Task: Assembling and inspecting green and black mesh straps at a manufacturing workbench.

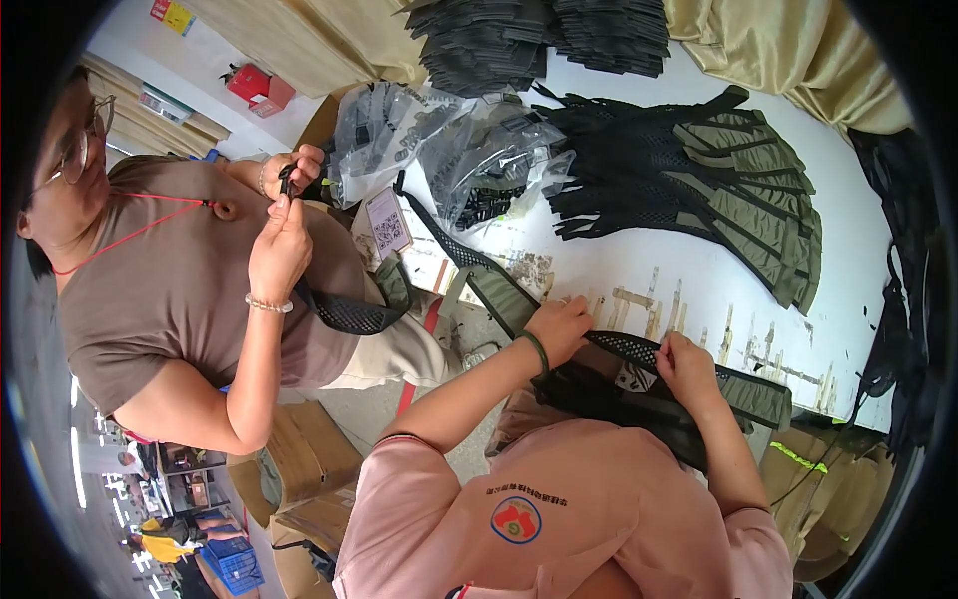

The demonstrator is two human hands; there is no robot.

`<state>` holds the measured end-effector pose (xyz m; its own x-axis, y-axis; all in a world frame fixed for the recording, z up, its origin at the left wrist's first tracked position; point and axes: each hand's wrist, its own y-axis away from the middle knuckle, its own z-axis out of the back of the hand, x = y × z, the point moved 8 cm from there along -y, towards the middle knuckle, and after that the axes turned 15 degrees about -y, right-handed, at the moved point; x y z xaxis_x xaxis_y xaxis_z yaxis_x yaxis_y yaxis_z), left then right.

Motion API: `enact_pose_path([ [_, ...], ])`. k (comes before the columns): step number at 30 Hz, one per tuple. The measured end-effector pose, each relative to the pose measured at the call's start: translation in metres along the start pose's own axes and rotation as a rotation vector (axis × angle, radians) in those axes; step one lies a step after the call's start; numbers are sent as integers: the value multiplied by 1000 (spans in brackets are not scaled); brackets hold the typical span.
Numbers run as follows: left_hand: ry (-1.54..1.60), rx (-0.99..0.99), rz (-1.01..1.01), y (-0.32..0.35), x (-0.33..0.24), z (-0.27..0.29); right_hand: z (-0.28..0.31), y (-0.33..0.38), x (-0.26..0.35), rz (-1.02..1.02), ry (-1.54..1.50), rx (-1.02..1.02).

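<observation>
A black mesh and olive-green strap (625,345) stretches across the near edge of the white table, held between my two hands. My left hand (561,327) is closed on it, with a dark band at the wrist. Closed in a pinch, my right hand (687,367) grips the mesh a little further right. From my left hand, an olive and black length (499,292) runs up the table towards the left. More black and olive fabric (753,397) hangs below my hands over my lap. My fingertips are partly hidden.
A fanned stack of olive and black straps (758,190) lies across the table, with black piles (539,40) behind. Clear plastic bags (449,150) and a printed card (388,225) lie left. A co-worker (200,270) beside me holds a small black piece. Cardboard boxes (309,459) stand below.
</observation>
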<state>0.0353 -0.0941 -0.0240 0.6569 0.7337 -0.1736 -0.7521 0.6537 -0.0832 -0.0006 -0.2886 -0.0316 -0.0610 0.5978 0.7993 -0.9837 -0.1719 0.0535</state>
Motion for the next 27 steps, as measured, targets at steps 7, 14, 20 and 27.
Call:
enact_pose_path([
  [7, 330, 301, -146, 28, -41, 26, -6, 32, 6, -293, -228, 227],
  [14, 244, 700, -268, 83, -26, -12, -48, 66, 18, -105, -169, 719],
  [20, 626, -596, 720, 33, 192, 105, -29, 30, 16, -250, -402, 465],
  [27, -257, -1116, 1408, 118, 441, 141, -39, 23, 23, -51, -429, 419],
])
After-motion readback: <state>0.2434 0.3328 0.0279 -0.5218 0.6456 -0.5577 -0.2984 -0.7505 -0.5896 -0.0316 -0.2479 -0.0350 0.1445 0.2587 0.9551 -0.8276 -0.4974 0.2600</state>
